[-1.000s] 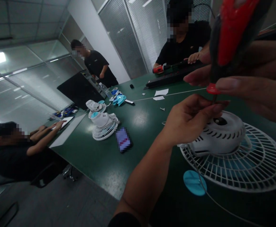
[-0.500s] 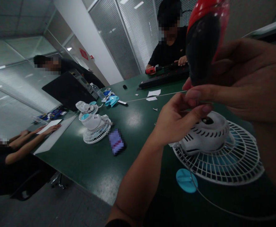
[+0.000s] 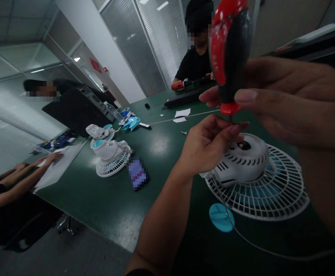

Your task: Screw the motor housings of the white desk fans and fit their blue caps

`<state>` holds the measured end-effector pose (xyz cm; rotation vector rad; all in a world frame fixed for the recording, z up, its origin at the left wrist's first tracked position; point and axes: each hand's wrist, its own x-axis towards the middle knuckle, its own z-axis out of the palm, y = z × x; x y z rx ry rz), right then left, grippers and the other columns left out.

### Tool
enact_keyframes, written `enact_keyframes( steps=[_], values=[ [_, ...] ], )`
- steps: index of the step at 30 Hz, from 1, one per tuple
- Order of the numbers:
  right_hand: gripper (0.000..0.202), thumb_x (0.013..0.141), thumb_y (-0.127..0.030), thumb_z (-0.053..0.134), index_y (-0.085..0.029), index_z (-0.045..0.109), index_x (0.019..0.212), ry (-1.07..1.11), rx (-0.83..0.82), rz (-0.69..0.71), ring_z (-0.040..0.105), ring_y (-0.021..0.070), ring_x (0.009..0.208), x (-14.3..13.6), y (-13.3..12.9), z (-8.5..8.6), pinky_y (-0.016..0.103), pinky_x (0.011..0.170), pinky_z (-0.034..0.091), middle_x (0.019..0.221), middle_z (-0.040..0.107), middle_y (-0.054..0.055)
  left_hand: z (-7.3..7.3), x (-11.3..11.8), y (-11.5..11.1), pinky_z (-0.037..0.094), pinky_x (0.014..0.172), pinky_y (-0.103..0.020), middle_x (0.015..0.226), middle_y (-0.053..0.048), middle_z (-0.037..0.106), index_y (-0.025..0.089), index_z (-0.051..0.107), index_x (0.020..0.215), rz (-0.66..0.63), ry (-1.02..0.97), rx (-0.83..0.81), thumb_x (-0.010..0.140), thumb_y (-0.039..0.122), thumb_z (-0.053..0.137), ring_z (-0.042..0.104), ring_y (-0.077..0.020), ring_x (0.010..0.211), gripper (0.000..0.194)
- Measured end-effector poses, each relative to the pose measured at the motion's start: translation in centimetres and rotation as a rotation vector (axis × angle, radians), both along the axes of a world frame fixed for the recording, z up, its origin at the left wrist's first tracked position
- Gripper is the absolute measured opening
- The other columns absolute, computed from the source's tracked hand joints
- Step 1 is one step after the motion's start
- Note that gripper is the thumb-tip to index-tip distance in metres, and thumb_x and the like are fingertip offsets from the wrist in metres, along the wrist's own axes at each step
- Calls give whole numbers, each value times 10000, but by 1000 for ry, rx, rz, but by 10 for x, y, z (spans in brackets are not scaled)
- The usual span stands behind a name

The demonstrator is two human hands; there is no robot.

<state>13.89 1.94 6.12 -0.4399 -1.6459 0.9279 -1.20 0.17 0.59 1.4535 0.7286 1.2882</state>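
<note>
My right hand [image 3: 282, 96] grips a red and black screwdriver [image 3: 230, 53], held upright with its shaft pointing down. Thumb and fingers of my left hand [image 3: 207, 143] pinch around the lower end of the shaft; the tip and anything small there are hidden. Just beneath both hands, a white fan [image 3: 245, 161] lies face down, its motor housing up and its round grille [image 3: 291, 188] flat on the table. Pale blue blades show through the grille. A blue round cap [image 3: 221, 217] lies in front of it, crossed by a thin white cord [image 3: 250, 243].
Other white fans [image 3: 111, 153] stand on the green table [image 3: 161, 168] to the left, near a phone [image 3: 138, 173]. Paper scraps [image 3: 182, 112] and a bottle [image 3: 112, 111] lie farther back. One co-worker across holds a red power tool [image 3: 180, 85]; another person's arms [image 3: 26, 180] rest at left.
The screwdriver has tilted and moved left and down in view, showing its red collar and shaft. My right hand's fingers have loosened somewhat around the handle. The camera view has shifted slightly.
</note>
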Motion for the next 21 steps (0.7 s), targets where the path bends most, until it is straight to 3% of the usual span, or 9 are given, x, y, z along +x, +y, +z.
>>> enact_keyframes(
  steps=[3, 6, 9, 15, 21],
  values=[
    [225, 871, -315, 748, -270, 787, 1089, -11, -22, 65, 760, 200, 1100, 5, 3, 2, 293, 922, 653, 1164, 775, -21, -2, -1, 1, 637, 845, -339, 991, -49, 803, 189, 600, 879, -29, 22, 18, 910, 390, 758, 783, -240, 1034, 258],
    [233, 909, -224, 705, -259, 771, 1129, -80, 24, 98, 762, 128, 1041, 9, 5, 2, 233, 898, 646, 1128, 783, -46, -1, -4, 1, 637, 885, -353, 1026, -50, 800, 188, 609, 900, -77, 53, 38, 944, 389, 715, 780, -229, 1031, 232],
    [296, 863, -155, 752, -247, 752, 1144, -49, 57, 55, 759, 69, 933, 8, 5, 0, 191, 873, 641, 1070, 785, -82, 1, -5, -1, 633, 908, -357, 1041, -54, 793, 187, 636, 927, -120, 59, 59, 958, 404, 695, 777, -214, 1001, 227],
    [351, 665, -86, 873, -207, 699, 944, 72, -5, -70, 746, 63, 810, 2, 4, 1, 156, 728, 628, 882, 761, -99, 3, 2, -3, 624, 863, -311, 939, -16, 755, 190, 638, 955, 2, 2, -43, 845, 350, 833, 772, -202, 988, 275],
    [346, 610, -154, 914, -190, 702, 882, 40, 48, -162, 687, 36, 762, -3, 5, 2, 135, 687, 578, 875, 731, -88, -2, 5, 0, 606, 758, -244, 781, 37, 701, 179, 622, 829, 66, -29, -2, 826, 275, 849, 736, -108, 729, 246]
  ],
)
